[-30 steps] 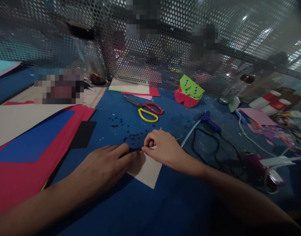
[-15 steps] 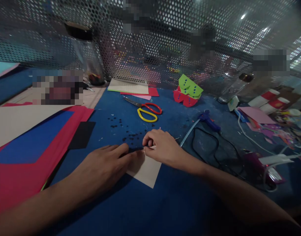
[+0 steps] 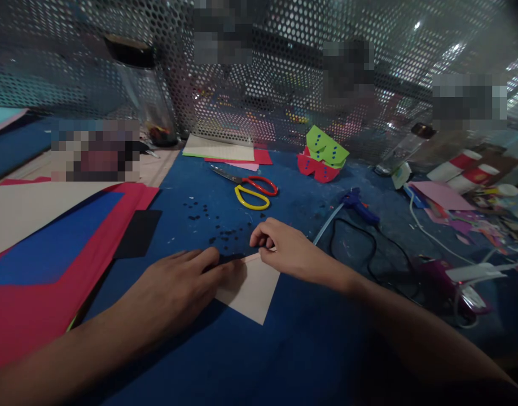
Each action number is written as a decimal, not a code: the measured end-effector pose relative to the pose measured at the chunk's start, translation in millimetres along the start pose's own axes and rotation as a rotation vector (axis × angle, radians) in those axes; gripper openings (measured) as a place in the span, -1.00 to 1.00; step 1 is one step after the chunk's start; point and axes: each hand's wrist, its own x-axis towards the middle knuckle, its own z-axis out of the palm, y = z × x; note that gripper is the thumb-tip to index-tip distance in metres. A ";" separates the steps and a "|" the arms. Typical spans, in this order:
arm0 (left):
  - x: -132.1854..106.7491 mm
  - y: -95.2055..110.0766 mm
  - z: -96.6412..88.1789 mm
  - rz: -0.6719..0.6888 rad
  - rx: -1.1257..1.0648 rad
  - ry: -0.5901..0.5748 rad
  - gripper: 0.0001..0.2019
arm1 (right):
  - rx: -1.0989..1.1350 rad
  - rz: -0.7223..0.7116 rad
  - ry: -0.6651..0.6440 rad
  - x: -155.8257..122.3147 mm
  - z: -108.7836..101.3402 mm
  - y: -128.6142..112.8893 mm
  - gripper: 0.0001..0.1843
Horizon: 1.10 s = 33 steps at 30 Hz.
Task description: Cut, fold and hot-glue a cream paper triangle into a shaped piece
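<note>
A small folded piece of pale paper (image 3: 253,287) lies on the blue table (image 3: 284,349). My left hand (image 3: 178,287) rests flat on its left part, fingers stretched out and pressing it down. My right hand (image 3: 284,248) is at the paper's far edge, fingers curled and pressed along the fold. Tiny black paper dots (image 3: 212,225) are scattered just beyond the paper.
Red and yellow scissors (image 3: 250,189) lie further back. A blue glue gun (image 3: 358,206) with a black cord lies to the right. Red, blue and beige sheets (image 3: 51,242) are stacked at left. A green and red paper craft (image 3: 322,155) stands by the perforated metal wall (image 3: 263,73).
My right hand has slid to the right along the paper's far edge. My left hand has stayed pressed on the paper.
</note>
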 end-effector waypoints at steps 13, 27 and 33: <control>-3.5 -0.4 -1.8 -0.002 -0.007 -0.018 -0.56 | 0.013 0.023 -0.057 -6.0 -18.0 10.8 -0.63; -3.9 -2.2 -1.0 0.005 -0.038 0.038 -0.58 | -0.001 0.078 0.015 -3.3 -11.6 10.2 -0.74; -4.7 -2.5 -0.4 0.007 -0.048 0.037 -0.57 | -0.055 -0.023 0.115 2.6 11.7 2.2 -0.84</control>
